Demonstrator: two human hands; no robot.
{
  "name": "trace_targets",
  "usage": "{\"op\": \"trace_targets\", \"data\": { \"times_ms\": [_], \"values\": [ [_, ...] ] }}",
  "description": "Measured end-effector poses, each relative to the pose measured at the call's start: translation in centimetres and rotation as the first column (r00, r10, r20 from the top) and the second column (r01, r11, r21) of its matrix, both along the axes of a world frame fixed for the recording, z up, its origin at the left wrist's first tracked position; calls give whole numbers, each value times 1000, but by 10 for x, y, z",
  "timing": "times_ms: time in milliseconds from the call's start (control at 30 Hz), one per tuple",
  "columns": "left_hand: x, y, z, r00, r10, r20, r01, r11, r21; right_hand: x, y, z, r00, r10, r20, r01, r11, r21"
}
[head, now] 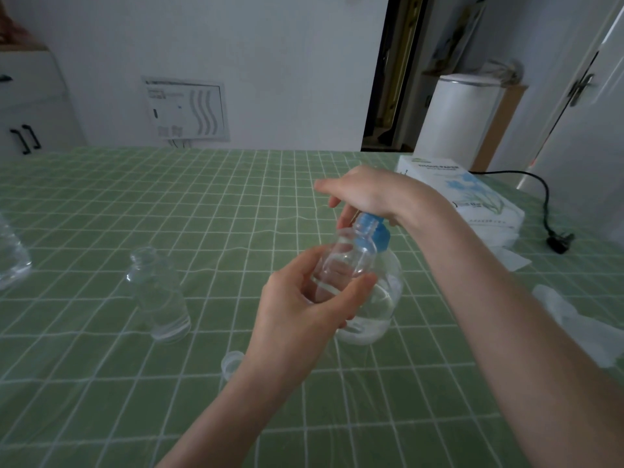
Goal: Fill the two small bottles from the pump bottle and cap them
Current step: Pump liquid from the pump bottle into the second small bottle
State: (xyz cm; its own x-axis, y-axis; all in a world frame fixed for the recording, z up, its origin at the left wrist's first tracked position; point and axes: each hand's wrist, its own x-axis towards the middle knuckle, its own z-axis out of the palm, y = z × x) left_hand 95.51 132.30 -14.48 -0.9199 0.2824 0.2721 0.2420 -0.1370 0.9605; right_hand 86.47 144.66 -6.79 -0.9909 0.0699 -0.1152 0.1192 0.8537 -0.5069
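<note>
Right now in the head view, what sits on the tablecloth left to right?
Clear bottle at the left edge → uncapped small bottle → small clear cap → small bottle held in the left hand → tissue paper pack → black plug.

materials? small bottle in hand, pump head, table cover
Small bottle: clear glossy plastic, probably; fingers show through it.
Pump head: opaque blue plastic with a smooth finish.
Table cover: green grid-print cloth, perhaps under clear film; faint sheen, wrinkles.

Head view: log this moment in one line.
left hand: holds small bottle | right hand: on blue pump | second bottle: uncapped
</note>
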Motion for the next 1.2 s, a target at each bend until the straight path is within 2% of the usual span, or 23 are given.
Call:
{"op": "trace_targets", "data": {
  "times_ms": [1200],
  "values": [
    [1,-1,-4,1000,4,-3,-4,1000,-18,3,-1,-6,999,-15,35,15,1000,0]
  ]
}}
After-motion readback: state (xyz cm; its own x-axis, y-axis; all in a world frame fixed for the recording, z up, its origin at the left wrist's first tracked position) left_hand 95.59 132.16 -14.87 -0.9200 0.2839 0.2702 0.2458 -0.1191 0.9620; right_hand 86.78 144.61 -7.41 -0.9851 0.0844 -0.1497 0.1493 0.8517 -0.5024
